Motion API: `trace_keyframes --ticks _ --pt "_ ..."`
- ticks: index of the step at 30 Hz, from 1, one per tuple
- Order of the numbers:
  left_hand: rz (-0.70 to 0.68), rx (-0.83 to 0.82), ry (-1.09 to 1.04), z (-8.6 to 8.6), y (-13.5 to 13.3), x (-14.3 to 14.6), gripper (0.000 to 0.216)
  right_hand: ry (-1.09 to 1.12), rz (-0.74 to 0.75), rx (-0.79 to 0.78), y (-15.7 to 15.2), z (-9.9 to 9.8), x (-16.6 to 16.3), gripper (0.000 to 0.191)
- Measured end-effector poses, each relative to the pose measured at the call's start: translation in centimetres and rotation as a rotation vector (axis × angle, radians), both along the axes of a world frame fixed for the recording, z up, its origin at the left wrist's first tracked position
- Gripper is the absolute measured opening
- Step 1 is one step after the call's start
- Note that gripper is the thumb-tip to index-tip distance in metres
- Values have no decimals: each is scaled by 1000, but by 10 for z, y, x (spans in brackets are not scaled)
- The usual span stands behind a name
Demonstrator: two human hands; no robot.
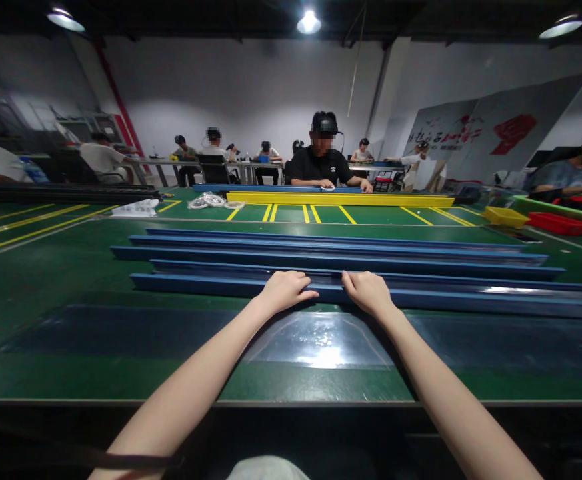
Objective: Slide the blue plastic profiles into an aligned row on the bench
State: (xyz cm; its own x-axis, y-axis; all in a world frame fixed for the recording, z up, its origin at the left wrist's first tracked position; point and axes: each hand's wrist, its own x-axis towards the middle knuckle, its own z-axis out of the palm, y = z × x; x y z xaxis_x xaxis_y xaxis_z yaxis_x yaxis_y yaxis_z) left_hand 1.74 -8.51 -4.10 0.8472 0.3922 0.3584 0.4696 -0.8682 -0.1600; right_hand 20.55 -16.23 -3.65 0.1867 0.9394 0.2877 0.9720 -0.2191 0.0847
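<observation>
A long blue channel rail (pixel 445 301) lies across the green table in front of me, its open side up. My left hand (pixel 285 291) is closed over its near wall, fingers curled into the channel and thumb along the front. A short way to the right, my right hand (pixel 369 291) holds the same wall; some of its fingers are hidden behind the hand. Inside the channel is a shiny strip (pixel 508 290), seen best at the right. A long clear plastic strip (pixel 165 331) lies flat between the rail and the table's near edge, below my forearms.
Another blue channel rail (pixel 195 253) lies just behind. Farther back are a yellow rail (pixel 341 199), coiled white cords (pixel 211 200) and a clear plastic bag (pixel 135 208). Yellow (pixel 505 217) and red bins (pixel 559 223) stand at right. A person (pixel 321 160) sits opposite.
</observation>
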Motion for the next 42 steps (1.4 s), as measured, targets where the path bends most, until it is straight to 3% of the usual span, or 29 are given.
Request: trace_keyframes --ticks 14,26,42 --pt "-44 89 -33 -2 1 -1 37 46 -39 -84 3 5 1 56" --pt "-40 111 -14 -3 3 -1 37 39 -142 -78 -9 6 25 55" --pt "-44 102 -18 -4 2 -1 39 -10 -59 -48 -14 6 22 53"
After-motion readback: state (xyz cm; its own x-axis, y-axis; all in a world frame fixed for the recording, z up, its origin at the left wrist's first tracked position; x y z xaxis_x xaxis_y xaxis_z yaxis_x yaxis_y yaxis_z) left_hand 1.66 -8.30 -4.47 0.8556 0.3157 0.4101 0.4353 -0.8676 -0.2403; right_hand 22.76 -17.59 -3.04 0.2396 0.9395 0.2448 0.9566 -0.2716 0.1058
